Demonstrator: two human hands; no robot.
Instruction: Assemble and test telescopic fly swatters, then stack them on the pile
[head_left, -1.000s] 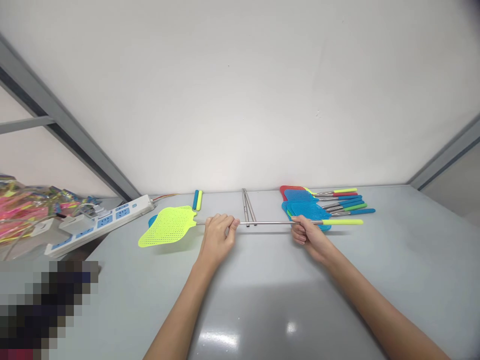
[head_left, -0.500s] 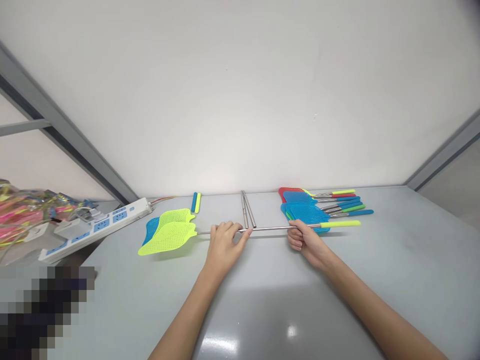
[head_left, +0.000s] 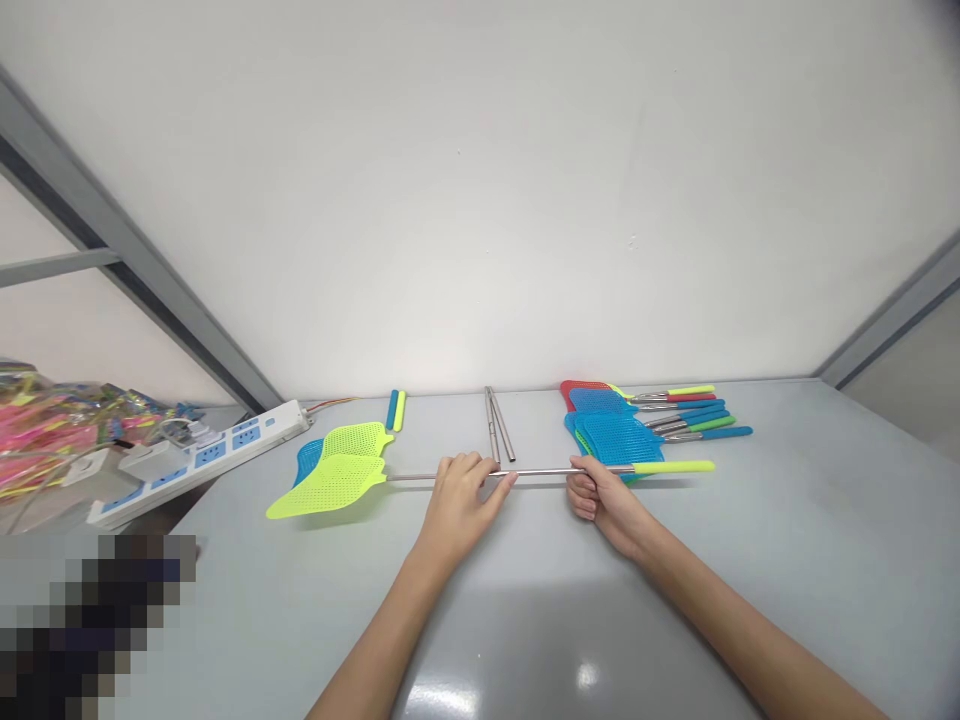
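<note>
A yellow fly swatter [head_left: 330, 487] with a long metal rod and a yellow grip stretches sideways in front of me, its head to the left. My left hand [head_left: 461, 498] is closed over the rod near its middle. Farther right, my right hand [head_left: 600, 495] has its fingers wrapped round the rod just short of the yellow grip. Behind the swatter's head lie another yellow swatter head [head_left: 360, 438] and a blue swatter head [head_left: 307, 458], partly covered. Bare metal rods [head_left: 501, 425] rest beyond my left hand.
Several swatters [head_left: 622, 437] with collapsed rods are piled at the right near the wall. A blue grip [head_left: 391, 410] and a yellow grip [head_left: 400, 412] lie side by side at the back. At the left are a power strip [head_left: 217, 455] and colourful plastic packaging [head_left: 67, 430].
The swatter and both hands have come slightly nearer to me, with the swatter's head a little farther left. Both hands keep their hold. The camera view has shifted slightly.
</note>
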